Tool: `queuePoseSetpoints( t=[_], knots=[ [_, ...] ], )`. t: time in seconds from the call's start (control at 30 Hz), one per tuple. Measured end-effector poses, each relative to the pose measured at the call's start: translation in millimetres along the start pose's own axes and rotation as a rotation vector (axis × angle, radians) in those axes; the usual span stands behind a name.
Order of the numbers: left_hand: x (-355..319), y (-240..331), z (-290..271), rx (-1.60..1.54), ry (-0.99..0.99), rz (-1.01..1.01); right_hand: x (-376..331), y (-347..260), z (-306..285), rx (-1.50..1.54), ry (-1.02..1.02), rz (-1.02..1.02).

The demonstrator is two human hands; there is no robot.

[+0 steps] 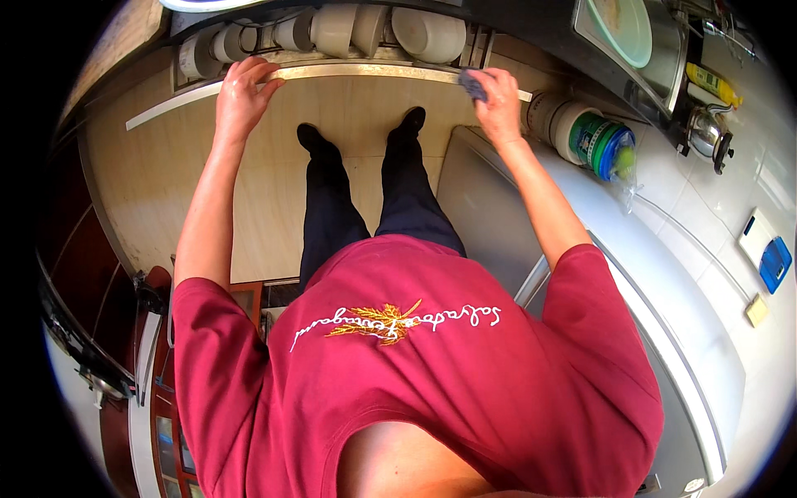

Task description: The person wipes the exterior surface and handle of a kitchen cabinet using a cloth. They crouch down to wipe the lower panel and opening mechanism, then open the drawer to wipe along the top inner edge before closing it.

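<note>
A long pale metal-edged drawer front [357,72] runs across the top, bowed by the lens. My left hand [243,95] grips its upper edge left of the middle, thumb and fingers closed over it. Further right, my right hand [500,108] holds a dark grey scrubbing pad [472,85] against the drawer front near its right end. Just behind the edge stands a row of white bowls and cups [334,30] in a wire rack; their lower parts are hidden.
A grey fridge [490,191] stands to the right, with stacked tubs [594,137] on it. Above right, a pale green basin [623,29] sits by the sink, near a kettle [706,133]. Dark cabinets [79,274] line the left. Beige floor [183,174] lies below.
</note>
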State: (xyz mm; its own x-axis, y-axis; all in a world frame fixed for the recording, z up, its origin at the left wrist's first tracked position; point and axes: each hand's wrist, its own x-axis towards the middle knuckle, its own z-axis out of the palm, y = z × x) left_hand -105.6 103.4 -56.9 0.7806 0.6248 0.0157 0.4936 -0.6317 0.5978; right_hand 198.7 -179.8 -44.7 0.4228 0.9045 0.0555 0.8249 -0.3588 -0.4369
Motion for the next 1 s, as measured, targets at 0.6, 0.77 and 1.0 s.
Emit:
queuePoseSetpoints(
  t=[0.6, 0.77, 1.0],
  knots=[
    [-3, -3, -2, 0.069, -0.070, -0.059, -15, 50, -18, -0.009, 0.080, 0.003],
    [-2, -4, 7, 0.070, -0.025, -0.050, -29, 43, -15, -0.048, 0.163, 0.189],
    [-5, -3, 4, 0.076, -0.026, -0.044, 42, -134, 86, 0.183, 0.035, 0.048]
  ],
)
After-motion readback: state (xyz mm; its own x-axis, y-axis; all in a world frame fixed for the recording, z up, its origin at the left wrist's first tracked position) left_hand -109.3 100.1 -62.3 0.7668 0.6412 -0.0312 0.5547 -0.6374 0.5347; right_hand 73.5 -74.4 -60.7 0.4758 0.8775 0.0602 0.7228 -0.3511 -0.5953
